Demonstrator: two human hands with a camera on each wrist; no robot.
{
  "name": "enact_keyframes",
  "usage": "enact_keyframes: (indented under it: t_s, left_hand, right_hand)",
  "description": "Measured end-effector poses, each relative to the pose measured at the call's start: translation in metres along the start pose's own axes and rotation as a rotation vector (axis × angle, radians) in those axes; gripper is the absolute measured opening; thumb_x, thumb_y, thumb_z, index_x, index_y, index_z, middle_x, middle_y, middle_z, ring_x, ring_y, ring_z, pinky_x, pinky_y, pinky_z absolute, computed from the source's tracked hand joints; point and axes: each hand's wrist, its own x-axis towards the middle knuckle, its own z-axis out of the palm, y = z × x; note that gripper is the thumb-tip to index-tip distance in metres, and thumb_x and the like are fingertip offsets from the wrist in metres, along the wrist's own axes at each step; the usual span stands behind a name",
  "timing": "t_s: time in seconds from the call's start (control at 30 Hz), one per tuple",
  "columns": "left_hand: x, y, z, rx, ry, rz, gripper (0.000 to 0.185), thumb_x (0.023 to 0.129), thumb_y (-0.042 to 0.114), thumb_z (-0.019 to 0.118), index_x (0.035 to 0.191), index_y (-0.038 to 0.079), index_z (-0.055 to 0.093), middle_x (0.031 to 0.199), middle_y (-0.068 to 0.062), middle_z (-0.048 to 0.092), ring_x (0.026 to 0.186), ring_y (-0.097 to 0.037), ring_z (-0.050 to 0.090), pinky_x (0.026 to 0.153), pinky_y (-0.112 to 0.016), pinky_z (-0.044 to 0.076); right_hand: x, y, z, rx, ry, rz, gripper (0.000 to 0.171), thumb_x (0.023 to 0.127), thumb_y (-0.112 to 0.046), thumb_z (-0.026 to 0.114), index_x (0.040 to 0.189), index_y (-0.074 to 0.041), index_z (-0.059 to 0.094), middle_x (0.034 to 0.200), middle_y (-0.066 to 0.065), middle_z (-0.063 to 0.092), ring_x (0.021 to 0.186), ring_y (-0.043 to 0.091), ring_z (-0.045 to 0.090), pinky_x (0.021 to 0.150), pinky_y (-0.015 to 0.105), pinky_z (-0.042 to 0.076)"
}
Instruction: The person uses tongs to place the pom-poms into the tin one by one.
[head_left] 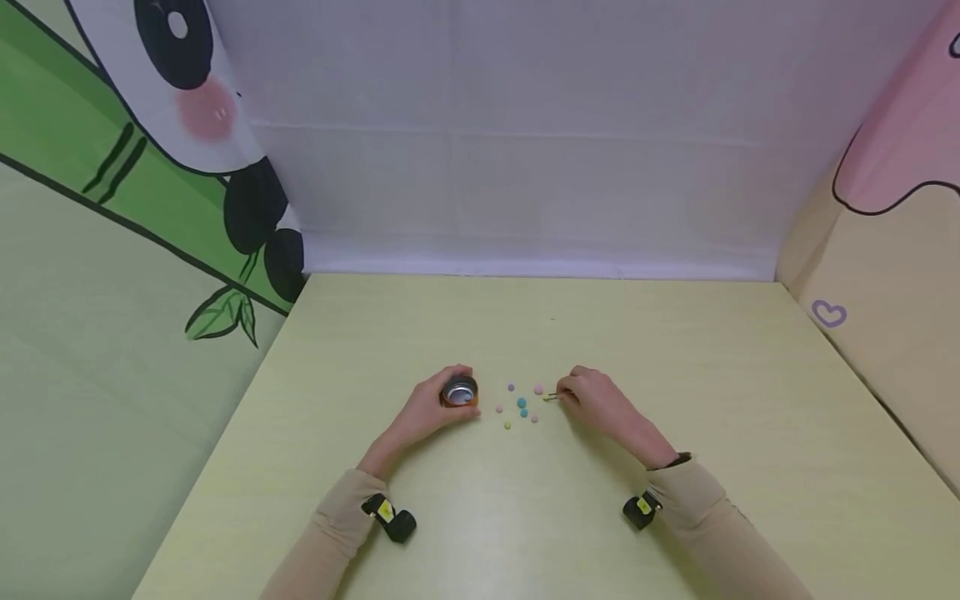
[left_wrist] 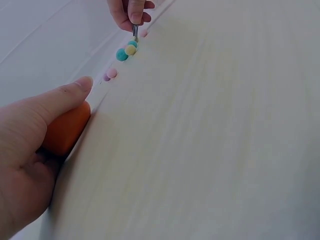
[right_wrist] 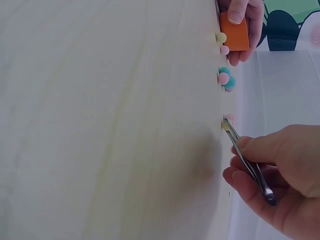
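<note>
Your left hand (left_wrist: 30,150) covers most of the orange cup (left_wrist: 65,131) at the wrist camera, and the frame's edge cuts that hand off. From the head camera, the tweezers (head_left: 552,397) and the pompoms (head_left: 521,403) are too small to make out whether the tips pinch one. Your right hand (right_wrist: 275,170) runs past the frame's edge.

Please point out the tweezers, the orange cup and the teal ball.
tweezers (right_wrist: 248,161): right wrist view, middle of the metal arms.
orange cup (head_left: 459,391): head view, metal inside.
teal ball (left_wrist: 122,55): left wrist view, its centre.
</note>
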Motion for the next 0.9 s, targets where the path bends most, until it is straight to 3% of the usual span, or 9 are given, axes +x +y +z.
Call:
enact_keyframes:
  t_s: [0.33, 0.9]
  left_hand:
    - [0.005, 0.007, 0.000, -0.003, 0.007, 0.003, 0.069, 0.079, 0.025, 0.085, 0.139, 0.013, 0.053, 0.138, -0.009, 0.060, 0.125, -0.027, 0.057, 0.106, -0.047, 0.045]
    - [0.007, 0.007, 0.008, -0.003, 0.021, -0.015, 0.069, 0.078, 0.027, 0.085, 0.138, 0.015, 0.054, 0.136, -0.007, 0.061, 0.124, -0.026, 0.057, 0.105, -0.045, 0.045]
  right_hand:
    - [0.006, 0.002, -0.010, -0.025, 0.040, -0.042, 0.005, 0.090, -0.002, 0.069, 0.091, -0.001, 0.075, 0.084, 0.009, 0.069, 0.079, 0.020, 0.065, 0.072, 0.032, 0.056]
    - [0.032, -0.010, -0.021, -0.002, 0.080, -0.129, 0.006, 0.091, -0.003, 0.068, 0.090, -0.002, 0.074, 0.082, 0.006, 0.068, 0.073, 0.015, 0.059, 0.067, 0.025, 0.052]
